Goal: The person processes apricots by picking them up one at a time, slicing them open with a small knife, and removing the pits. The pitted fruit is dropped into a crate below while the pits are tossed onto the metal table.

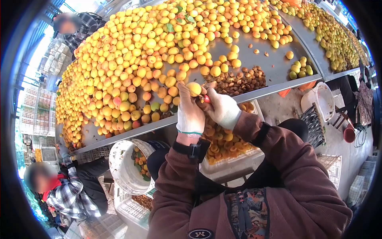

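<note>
Yellow apricot point(194, 88) is pinched at the fingertips of the left hand point(190, 113), just above the worktop point(270, 67) edge. The right hand point(223, 109) presses close beside it, closed around a small red tool point(205, 98) under the fruit.

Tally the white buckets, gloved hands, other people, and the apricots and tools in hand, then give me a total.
White buckets: 2, near bucket, far bucket
Gloved hands: 2, left hand, right hand
Other people: 2, plaid-shirted person, person beyond table
Held apricot: 1
Red-handled tool: 1
Total: 8
</note>
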A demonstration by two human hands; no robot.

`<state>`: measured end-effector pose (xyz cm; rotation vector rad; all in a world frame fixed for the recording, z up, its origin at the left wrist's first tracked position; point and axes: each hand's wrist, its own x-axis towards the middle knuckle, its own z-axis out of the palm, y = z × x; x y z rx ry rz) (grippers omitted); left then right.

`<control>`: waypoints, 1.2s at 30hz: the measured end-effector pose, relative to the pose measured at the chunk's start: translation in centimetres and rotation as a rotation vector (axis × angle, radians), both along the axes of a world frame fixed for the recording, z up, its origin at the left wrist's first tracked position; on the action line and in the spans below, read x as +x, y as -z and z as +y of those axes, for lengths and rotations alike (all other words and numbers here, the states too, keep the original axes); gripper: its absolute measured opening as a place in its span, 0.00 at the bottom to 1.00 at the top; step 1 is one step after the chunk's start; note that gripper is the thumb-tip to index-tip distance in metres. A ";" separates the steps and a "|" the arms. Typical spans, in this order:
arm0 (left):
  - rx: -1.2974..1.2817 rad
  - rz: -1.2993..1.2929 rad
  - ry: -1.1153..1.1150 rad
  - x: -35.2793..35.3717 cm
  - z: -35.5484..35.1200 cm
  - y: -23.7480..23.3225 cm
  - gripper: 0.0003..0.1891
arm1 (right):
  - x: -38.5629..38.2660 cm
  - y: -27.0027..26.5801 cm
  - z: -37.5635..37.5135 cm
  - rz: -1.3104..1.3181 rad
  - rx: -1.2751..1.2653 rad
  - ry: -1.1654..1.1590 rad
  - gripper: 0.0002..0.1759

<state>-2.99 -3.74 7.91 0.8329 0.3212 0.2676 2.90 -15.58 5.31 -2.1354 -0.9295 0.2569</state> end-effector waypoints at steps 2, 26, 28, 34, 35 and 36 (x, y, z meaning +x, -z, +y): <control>0.174 0.026 -0.104 0.0 -0.3 -0.5 0.31 | 0.0 -0.1 0.2 -0.045 0.001 -0.022 0.22; 0.362 0.326 0.045 1.0 -2.4 4.2 0.22 | 0.4 -1.4 0.0 -0.120 0.308 0.275 0.16; 0.151 0.431 0.110 -0.2 -2.4 2.2 0.20 | 0.7 -1.4 -0.7 -0.175 0.274 0.225 0.15; -0.007 0.434 0.436 -1.0 -1.5 4.1 0.25 | 1.3 -0.7 -1.9 -0.392 0.198 -0.055 0.12; 0.111 0.409 0.481 -0.8 -0.8 4.6 0.23 | 1.0 -0.9 -1.8 -0.267 0.206 0.003 0.12; 0.114 0.406 0.486 -0.7 -1.4 4.0 0.23 | 1.0 -0.4 -1.5 -0.270 0.206 0.008 0.12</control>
